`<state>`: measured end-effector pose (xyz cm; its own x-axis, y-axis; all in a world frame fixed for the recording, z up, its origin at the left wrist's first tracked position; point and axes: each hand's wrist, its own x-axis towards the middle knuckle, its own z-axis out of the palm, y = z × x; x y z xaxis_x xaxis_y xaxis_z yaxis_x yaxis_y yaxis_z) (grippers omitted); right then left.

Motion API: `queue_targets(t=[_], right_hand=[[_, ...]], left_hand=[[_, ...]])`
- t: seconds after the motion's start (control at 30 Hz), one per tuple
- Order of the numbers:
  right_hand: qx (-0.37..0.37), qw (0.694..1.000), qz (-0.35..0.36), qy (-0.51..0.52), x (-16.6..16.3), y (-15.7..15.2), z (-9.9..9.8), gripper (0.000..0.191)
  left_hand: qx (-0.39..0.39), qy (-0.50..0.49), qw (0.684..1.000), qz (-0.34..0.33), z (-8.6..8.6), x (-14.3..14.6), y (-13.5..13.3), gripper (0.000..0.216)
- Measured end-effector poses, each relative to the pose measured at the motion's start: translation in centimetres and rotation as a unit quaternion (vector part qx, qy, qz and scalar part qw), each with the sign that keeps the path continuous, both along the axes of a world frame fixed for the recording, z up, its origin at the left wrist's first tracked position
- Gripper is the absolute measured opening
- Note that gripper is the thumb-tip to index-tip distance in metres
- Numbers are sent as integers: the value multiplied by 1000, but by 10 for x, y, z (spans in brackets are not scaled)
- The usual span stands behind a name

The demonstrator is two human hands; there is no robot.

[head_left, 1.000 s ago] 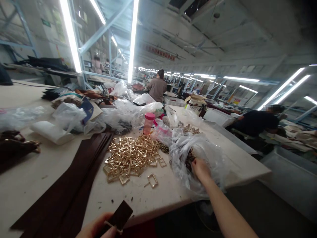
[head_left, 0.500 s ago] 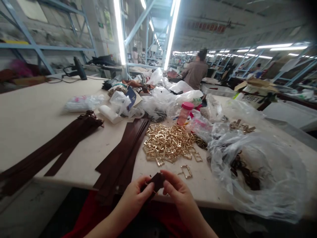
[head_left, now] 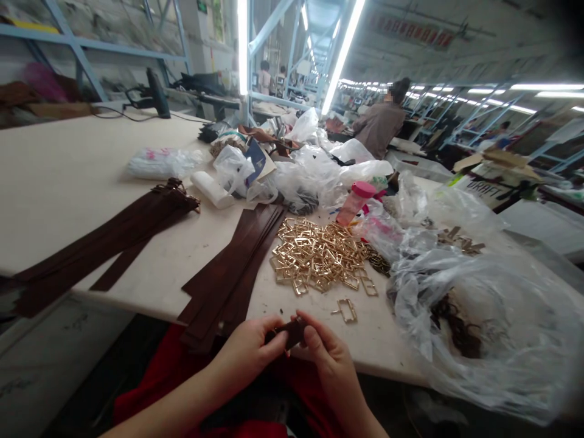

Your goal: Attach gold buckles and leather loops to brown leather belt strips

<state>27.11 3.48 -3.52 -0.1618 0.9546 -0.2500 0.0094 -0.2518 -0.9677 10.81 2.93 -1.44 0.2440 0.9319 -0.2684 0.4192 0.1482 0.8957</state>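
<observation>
My left hand (head_left: 253,347) and my right hand (head_left: 327,350) are both closed on the end of a dark brown leather strap (head_left: 294,333), held just over the table's front edge. The fingers cover most of it, and I cannot tell whether a buckle is in it. A single gold buckle (head_left: 347,311) lies right of my hands, apart from them. Beyond is a heap of gold buckles (head_left: 319,255). Left of the heap, a fan of flat brown straps (head_left: 232,274) hangs over the edge. Farther left lies a bundle of brown straps (head_left: 114,237) with buckles at its far end.
A large clear plastic bag (head_left: 511,347) with brown pieces inside spreads over the right. Behind the buckles stand a pink-lidded jar (head_left: 356,204) and piled plastic bags (head_left: 310,176). A black tool on a stand (head_left: 157,94) is at the back left. A person (head_left: 381,125) is beyond the table.
The view has swung a little, so the scene sits farther right and slightly higher. Both hands still hold the strap; its end is now tilted lower and more covered by the fingers.
</observation>
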Motion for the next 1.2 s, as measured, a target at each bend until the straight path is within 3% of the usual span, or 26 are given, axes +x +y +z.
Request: queue_targets(t=[0.23,0.37,0.43,0.5,0.6,0.7,0.8,0.87,0.93,1.03,1.1,1.2], right_hand=[[-118,980,-48,152,-14,-3,-6,36],[-124,982,-36,142,-11,-6,-6,31],[-82,992,-20,99,-10,-8,-3,28],[9,1000,-6,27,-10,-12,1,23],[118,993,22,-22,-8,-18,7,25],[30,998,1,58,-4,-21,8,38],[-94,986,-33,133,-4,-21,3,22],[-132,978,-37,159,-7,-20,-2,27],[-173,967,-17,185,-10,-21,-5,39],[-259,930,76,251,-13,-22,-10,35],[-274,914,105,280,-13,-23,-15,32],[-253,925,103,263,-12,-25,-22,33]], left_hand=[[-22,-56,997,57,-1,2,-3,16],[-57,-118,991,-6,4,-4,-6,38],[-49,-123,991,-1,3,-5,-7,38],[-42,-129,990,32,1,-6,-6,36],[-45,-144,987,59,-2,-6,-6,34],[-55,-147,986,61,-1,-6,-6,31],[-61,-148,986,55,1,-6,-8,26],[-63,-143,986,54,2,-6,-9,24],[-56,-129,988,58,3,-5,-11,24],[-31,-90,994,59,3,-3,-13,25],[-10,-49,997,51,3,-3,-13,26],[14,16,999,39,0,-3,-13,28]])
